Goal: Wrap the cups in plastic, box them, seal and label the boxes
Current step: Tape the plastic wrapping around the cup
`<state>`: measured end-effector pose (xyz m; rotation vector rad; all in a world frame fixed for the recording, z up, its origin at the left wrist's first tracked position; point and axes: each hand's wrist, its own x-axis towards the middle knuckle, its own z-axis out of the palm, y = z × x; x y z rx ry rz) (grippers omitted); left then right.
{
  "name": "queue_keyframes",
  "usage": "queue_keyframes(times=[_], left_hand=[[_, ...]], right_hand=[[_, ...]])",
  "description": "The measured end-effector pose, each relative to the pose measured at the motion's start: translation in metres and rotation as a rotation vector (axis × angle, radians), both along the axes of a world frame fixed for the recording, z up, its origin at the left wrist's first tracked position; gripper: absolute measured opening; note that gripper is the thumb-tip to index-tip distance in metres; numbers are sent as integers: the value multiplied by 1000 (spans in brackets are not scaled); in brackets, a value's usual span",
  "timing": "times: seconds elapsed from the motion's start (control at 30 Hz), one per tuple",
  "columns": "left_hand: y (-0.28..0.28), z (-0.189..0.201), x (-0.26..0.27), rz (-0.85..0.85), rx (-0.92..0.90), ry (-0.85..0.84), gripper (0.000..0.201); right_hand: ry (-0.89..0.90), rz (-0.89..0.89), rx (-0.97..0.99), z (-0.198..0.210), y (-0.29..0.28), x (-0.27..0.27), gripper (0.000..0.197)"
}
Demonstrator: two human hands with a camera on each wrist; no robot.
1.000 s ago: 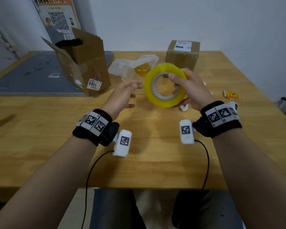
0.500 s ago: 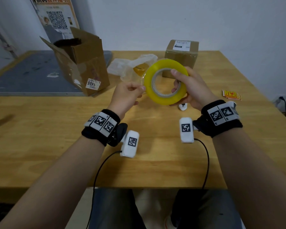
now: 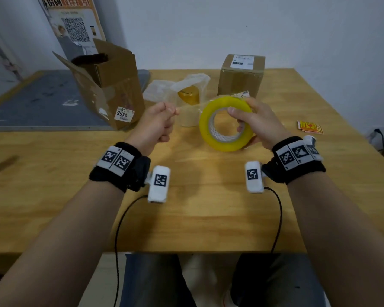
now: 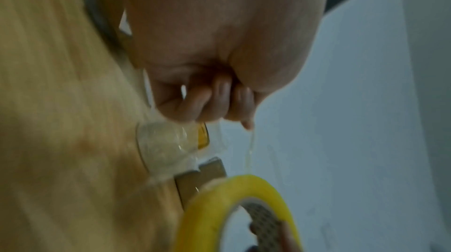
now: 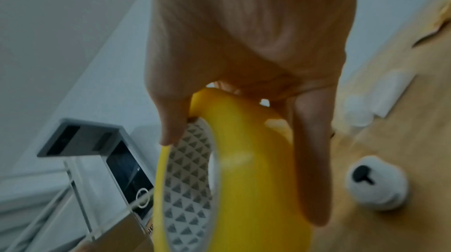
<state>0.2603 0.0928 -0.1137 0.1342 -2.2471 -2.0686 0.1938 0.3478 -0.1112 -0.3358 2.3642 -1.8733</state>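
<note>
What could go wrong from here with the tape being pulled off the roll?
The strip of tape pinched by the left hand is free in the air, so it could twist and stick to itself. The tape roll, held by the right hand, hangs just over the wrapped cup; the strip might snag its plastic.

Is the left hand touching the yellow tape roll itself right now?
Apart. The head view shows table between the left hand and the tape roll; in the left wrist view its fingers pinch only the pulled-out tape strip.
</note>
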Motion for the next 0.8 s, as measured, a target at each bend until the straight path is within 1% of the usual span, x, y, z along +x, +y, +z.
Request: queue_keyframes(times=[0.07, 0.1, 0.2, 0.27, 0.37, 0.43, 0.5, 0.6, 0.67, 0.73, 0.8], left_hand=[[-5, 2, 2, -11, -50, -38, 23], [-5, 3, 2, 7, -29, -52, 22], [-2, 6, 0, 79, 125, -83, 14], [-2, 12, -2, 105, 179, -75, 11], [1, 29, -7, 121, 251, -11, 15], [4, 44, -13, 155, 290, 64, 9], [5, 61, -15, 182, 360, 151, 8], [12, 80, -17, 182, 396, 251, 12], [20, 88, -16, 188, 422, 287, 14], [25, 92, -16, 215, 478, 306, 14], [24, 92, -17, 224, 545, 260, 16]], right_hand=[[9, 9, 5, -3, 3, 0, 24], [21, 7, 5, -3, 3, 0, 23], [69, 16, 39, -2, 2, 1, 33], [111, 29, 93, 1, 0, 1, 36], [192, 61, 226, 5, -8, 1, 43], [234, 81, 326, 6, -13, 0, 49], [268, 90, 432, 7, -15, -3, 51], [293, 96, 576, 11, -20, -6, 65], [301, 94, 620, 16, -24, -5, 70], [311, 78, 639, 21, -26, -5, 68], [293, 71, 667, 23, -25, -5, 72]])
